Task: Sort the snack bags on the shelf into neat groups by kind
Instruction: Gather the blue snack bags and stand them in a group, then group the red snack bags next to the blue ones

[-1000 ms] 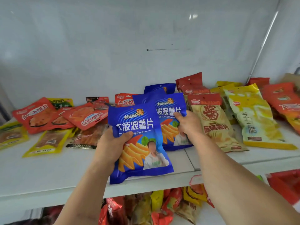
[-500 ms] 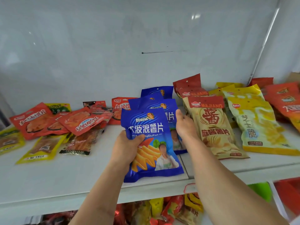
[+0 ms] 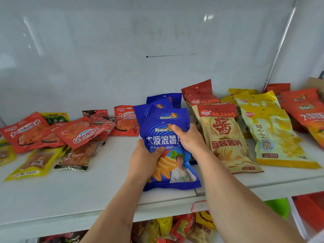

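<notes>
Your left hand point(image 3: 142, 162) grips the top blue bag point(image 3: 168, 155) at its left edge, thumb curled over the front. Your right hand point(image 3: 188, 139) holds its right edge, thumb on the face. The bag lies between both hands at the shelf point(image 3: 87, 195) front — on the blue stack point(image 3: 163, 106). Tan bags point(image 3: 226, 137) sit just right of it; red bags point(image 3: 52, 132) well to the left.
</notes>
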Motion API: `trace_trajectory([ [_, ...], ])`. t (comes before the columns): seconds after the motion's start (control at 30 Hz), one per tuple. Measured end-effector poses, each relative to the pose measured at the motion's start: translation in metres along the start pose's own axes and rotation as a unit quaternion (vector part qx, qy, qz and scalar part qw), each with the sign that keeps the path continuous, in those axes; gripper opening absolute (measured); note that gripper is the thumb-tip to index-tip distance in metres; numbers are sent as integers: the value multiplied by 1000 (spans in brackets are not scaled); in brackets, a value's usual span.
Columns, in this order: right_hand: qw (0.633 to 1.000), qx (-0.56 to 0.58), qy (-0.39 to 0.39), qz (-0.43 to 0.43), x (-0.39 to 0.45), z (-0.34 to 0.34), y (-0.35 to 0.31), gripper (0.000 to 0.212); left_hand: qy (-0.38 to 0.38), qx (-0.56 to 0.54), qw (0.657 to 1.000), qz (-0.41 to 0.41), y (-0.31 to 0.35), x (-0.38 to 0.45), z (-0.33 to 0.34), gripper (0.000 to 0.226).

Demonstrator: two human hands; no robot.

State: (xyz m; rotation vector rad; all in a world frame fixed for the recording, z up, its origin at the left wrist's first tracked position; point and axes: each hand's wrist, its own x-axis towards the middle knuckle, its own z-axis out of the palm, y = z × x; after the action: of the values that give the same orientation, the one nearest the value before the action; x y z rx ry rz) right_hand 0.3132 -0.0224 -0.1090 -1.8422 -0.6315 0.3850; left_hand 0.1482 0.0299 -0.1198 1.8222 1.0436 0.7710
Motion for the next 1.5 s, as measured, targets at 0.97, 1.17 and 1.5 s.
trace_trajectory([
  [0.97,930,-333,102,-119,-6,33,-47,69,19,-9,1000,-16,10,17,-29,64],
  [1.17,930,-276,73,-229,-10,82,-91,53,35,141,988,52,-6,52,-68,38],
  [1.5,973,-224,2,-61,12,196,-105,49,-65,280,952,109,-46,119,-121,29],
])
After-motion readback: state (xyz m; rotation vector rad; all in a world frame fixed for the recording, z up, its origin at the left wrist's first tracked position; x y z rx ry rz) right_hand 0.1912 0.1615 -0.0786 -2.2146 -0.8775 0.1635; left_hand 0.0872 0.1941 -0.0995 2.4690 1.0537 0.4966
